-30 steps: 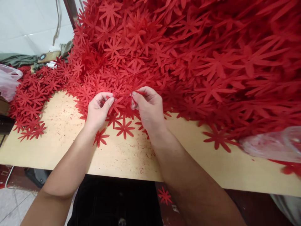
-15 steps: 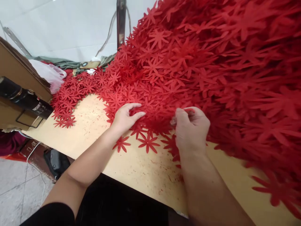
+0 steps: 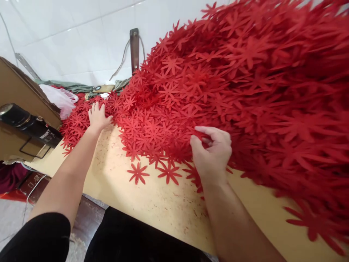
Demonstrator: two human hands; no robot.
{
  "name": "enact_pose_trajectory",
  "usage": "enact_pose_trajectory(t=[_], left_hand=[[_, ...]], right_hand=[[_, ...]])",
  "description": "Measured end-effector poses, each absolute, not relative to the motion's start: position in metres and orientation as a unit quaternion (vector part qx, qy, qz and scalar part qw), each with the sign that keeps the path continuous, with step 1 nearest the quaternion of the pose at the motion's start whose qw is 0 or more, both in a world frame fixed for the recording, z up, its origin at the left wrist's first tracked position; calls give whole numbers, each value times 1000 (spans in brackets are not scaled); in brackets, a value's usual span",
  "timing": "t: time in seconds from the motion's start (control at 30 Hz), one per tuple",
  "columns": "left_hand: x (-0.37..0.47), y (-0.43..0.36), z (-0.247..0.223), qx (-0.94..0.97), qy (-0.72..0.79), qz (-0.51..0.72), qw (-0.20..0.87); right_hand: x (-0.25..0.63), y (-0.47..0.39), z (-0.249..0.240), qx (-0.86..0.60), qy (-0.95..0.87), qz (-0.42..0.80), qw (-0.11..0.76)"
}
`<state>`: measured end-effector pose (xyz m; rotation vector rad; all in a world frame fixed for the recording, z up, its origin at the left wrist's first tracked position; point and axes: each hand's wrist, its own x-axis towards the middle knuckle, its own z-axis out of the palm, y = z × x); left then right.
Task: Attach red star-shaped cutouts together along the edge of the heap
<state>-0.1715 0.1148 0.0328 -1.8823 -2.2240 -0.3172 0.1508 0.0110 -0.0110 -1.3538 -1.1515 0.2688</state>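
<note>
Left hand point(image 3: 98, 117): open, fingers spread and pointing away from me toward the wall, thumb out to the right; nothing visible in its grip. It is at the right-hand edge of the small pile point(image 3: 77, 122) of red flowers; palm side hidden, so I cannot tell whether the fingertips press on the flowers or hang just above. Right hand point(image 3: 212, 153): partly curled, thumb and forefinger a little apart with red showing in the gap; cannot tell whether I have hold of a flower there or whether it is the pile behind. Key relation: the small pile lies under and to the left of my left hand, which is much the nearer; my right hand is well apart from it, at the front of the large pile point(image 3: 174, 94). Each flower is star-shaped, with no clear long axis; the small pile itself runs as a strip from the back of the desk point(image 3: 122, 189) toward me, roughly in line with my left fingers. Relative to the right hand, the large pile rises ahead and to the right. Two loose flowers, one left point(image 3: 138, 173) and one right point(image 3: 169, 173), lie flat between my forearms, touched by neither hand.
</note>
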Motion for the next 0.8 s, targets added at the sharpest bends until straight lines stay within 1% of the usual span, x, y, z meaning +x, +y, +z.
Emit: enact_pose_trajectory(t=[0.2, 0.3, 0.4, 0.5, 0.57, 0.63, 0.67, 0.73, 0.8], left_hand=[[-179, 133, 28, -669, -731, -29, 135], [-185, 134, 32, -679, -717, -43, 152], [-195, 134, 38, -670, -721, -115, 137], [-204, 136, 52, -603, -739, -280, 111], [-202, 136, 64, -537, -722, -435, 28], [-190, 134, 74, -483, -664, -561, -104], [-180, 131, 78, -479, -646, -578, -139], [-152, 121, 82, -488, -628, -580, -176], [-115, 105, 80, -487, -593, -582, -271]], right_hand=[[154, 15, -15, -582, -509, 114, 624], [155, 16, -15, -581, -511, 106, 625], [155, 15, -15, -576, -523, 88, 622], [155, 14, -14, -579, -539, 24, 611], [155, 12, -13, -586, -552, -44, 592], [154, 10, -14, -583, -567, -112, 571], [153, 10, -14, -577, -573, -139, 564], [151, 8, -14, -558, -586, -180, 559], [147, 6, -14, -532, -598, -201, 565]])
